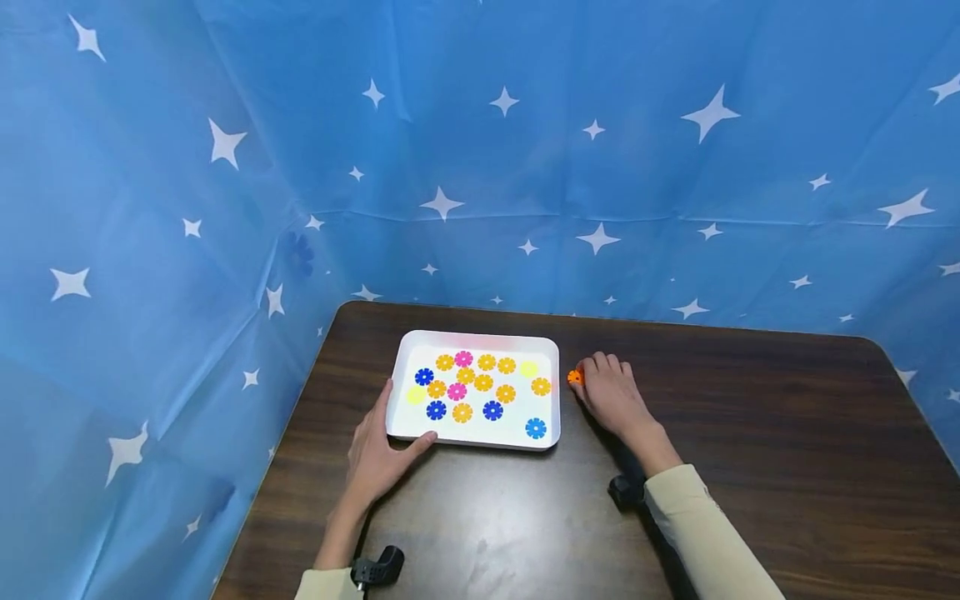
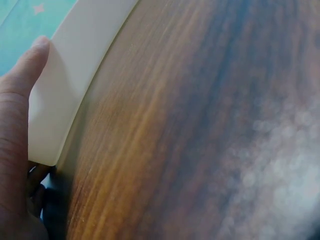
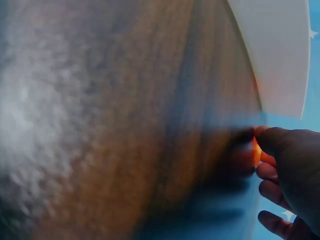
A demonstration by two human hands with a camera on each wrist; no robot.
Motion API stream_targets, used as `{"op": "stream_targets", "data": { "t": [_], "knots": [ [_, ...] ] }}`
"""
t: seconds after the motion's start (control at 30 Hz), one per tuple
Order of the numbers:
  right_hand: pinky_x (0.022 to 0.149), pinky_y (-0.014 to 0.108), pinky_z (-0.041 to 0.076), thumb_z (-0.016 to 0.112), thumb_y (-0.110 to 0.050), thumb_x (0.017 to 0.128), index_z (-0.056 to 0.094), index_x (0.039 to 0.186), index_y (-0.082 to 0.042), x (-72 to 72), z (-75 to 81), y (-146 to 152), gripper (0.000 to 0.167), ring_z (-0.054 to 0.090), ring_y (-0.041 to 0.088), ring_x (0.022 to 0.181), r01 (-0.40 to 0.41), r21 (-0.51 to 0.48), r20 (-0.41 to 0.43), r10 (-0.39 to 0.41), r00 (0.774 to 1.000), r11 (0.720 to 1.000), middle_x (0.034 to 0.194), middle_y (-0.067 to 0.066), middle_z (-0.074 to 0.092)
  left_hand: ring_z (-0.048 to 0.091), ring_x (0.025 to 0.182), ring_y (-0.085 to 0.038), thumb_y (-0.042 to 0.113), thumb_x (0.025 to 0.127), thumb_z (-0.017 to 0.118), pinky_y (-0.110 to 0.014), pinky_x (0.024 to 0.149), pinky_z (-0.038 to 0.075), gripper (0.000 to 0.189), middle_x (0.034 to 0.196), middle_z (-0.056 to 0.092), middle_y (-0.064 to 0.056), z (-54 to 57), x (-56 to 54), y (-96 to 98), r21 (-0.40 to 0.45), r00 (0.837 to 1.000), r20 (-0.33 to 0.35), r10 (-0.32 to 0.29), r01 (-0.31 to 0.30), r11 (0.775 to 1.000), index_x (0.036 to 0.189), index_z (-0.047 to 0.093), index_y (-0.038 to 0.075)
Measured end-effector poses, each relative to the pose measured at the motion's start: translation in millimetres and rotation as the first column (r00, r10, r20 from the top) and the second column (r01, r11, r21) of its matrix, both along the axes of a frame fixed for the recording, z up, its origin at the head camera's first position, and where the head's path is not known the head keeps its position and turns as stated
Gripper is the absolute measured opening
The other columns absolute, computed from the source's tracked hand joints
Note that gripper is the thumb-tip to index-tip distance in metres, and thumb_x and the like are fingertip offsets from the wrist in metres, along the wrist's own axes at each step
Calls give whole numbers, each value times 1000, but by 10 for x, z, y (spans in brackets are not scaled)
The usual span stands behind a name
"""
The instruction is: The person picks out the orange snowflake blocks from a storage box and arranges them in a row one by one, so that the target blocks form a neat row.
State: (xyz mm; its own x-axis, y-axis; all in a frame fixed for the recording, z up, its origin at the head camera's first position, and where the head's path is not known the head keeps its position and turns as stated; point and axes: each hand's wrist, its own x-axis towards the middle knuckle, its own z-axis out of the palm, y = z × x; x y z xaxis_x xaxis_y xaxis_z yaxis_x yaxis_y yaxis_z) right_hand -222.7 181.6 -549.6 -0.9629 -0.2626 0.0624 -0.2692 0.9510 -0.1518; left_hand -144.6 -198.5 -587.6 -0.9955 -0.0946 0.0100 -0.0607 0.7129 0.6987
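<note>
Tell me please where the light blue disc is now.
In the head view, the light blue disc lies inside the white tray, near its front right corner, right of a dark blue disc.

At your left fingers (image 1: 383, 395) was a smooth, plastic-looking tray (image 1: 480, 442); between your right fingers (image 1: 600, 363), a plastic-looking disc (image 1: 575, 377). Beneath them, the worktop (image 1: 765, 433) looked like glossy-patched wood; beyond hung creased cloth (image 1: 637, 179).

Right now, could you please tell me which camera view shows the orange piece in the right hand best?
The head view: the orange piece shows beside the white tray, sticking out from the right hand. The right wrist view shows only a bright, blurred sliver; the left wrist view shows none of it.
</note>
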Motion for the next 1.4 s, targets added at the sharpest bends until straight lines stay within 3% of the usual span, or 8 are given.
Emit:
{"op": "stream_targets", "data": {
  "t": [0.4, 0.63, 0.9, 1.07, 1.4],
  "knots": [
    [93, 47, 49, 62, -27, 103, 63, 123, 4, -2, -20, 51, 37, 54, 33, 102, -17, -97, -21, 15, 1000, 995, 113, 19, 61, 35, 151, -32, 70, 78, 75, -59, 122, 24, 114, 171, 27, -2, 7, -41, 43, 11, 1000, 12, 2, -2, 1000, 164, 6, 39],
    [96, 46, 51, 62, -27, 103, 65, 124, -1, -5, 117, 16, 34, 55, 30, 105, -2, -174, -9, 1, 1000, 985, 115, 15, 62, 35, 151, -33, 71, 78, 74, -60, 122, 24, 114, 171, 27, -3, 8, -15, 14, 8, 1000, 12, -2, 2, 1000, 164, 5, 39],
    [92, 43, 53, 64, -26, 101, 64, 127, -4, -4, 325, -169, 34, 54, 28, 105, -73, -252, -6, 74, 997, 965, 119, 14, 63, 35, 151, -33, 71, 78, 73, -59, 122, 23, 114, 171, 27, -4, -1, -4, -5, 2, 1000, 3, 0, 0, 1000, 164, 5, 38],
    [92, 41, 53, 67, -26, 99, 65, 127, -5, -6, 380, -290, 35, 53, 26, 105, -102, -241, 24, 111, 994, 965, 120, 13, 63, 36, 150, -32, 72, 78, 73, -59, 122, 23, 115, 171, 27, -3, -3, -2, -3, -1, 1000, 6, 1, -1, 1000, 164, 5, 38],
    [96, 41, 53, 69, -31, 97, 67, 126, -5, -23, 339, -427, 39, 53, 26, 106, -133, -183, 63, 147, 987, 974, 122, 12, 66, 38, 150, -31, 72, 78, 73, -57, 121, 25, 114, 171, 28, -2, 17, 4, 1, -5, 1000, -5, 1, -1, 1000, 164, 7, 38]
  ]
}}
